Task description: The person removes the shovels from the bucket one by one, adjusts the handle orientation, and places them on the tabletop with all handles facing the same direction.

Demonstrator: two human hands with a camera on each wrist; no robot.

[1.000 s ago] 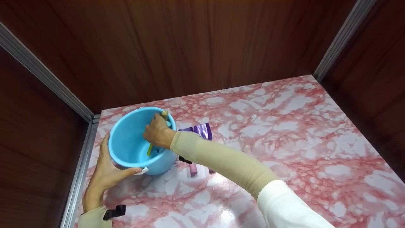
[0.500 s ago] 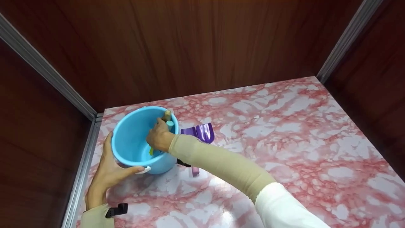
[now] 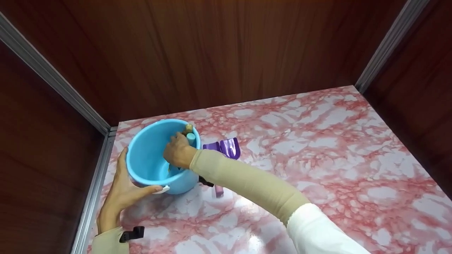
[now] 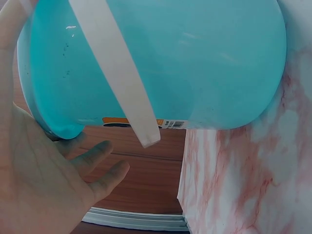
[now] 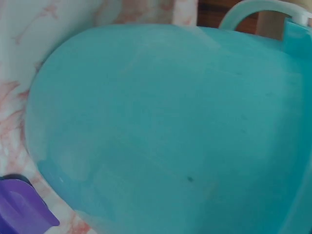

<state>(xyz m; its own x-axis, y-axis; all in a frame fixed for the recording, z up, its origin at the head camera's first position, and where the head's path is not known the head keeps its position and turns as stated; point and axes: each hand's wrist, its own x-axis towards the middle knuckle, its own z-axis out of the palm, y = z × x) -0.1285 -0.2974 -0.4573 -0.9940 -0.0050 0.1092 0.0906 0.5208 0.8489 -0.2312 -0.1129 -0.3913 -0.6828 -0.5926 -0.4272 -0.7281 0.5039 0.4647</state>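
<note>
A light blue bucket (image 3: 144, 148) stands on the pink marbled surface. My left hand (image 3: 123, 192) holds it at the rim, fingers along the left side and thumb at the front by the white handle (image 4: 114, 68). Inside the bucket is my right hand (image 3: 178, 151), knuckles up with bent fingers; what they hold, if anything, I cannot tell. A wood-coloured handle end (image 3: 189, 127) and a teal handle end (image 3: 191, 138) lean against the bucket's right inner wall beside it. Below the right hand a small yellow bit (image 3: 168, 170) shows.
Right of the bucket lie two purple scoop-like blades, the larger a purple scoop (image 3: 230, 147), partly under the right sleeve (image 3: 247, 176). A pink handle (image 3: 219, 191) sticks out below the sleeve. Brown wood panels (image 3: 226, 53) with metal edging stand around the surface.
The right hand stays within the bucket, shifting slightly. The yellow piece below it shows less than before, and the teal handle end shows more. The left hand keeps its hold.
</note>
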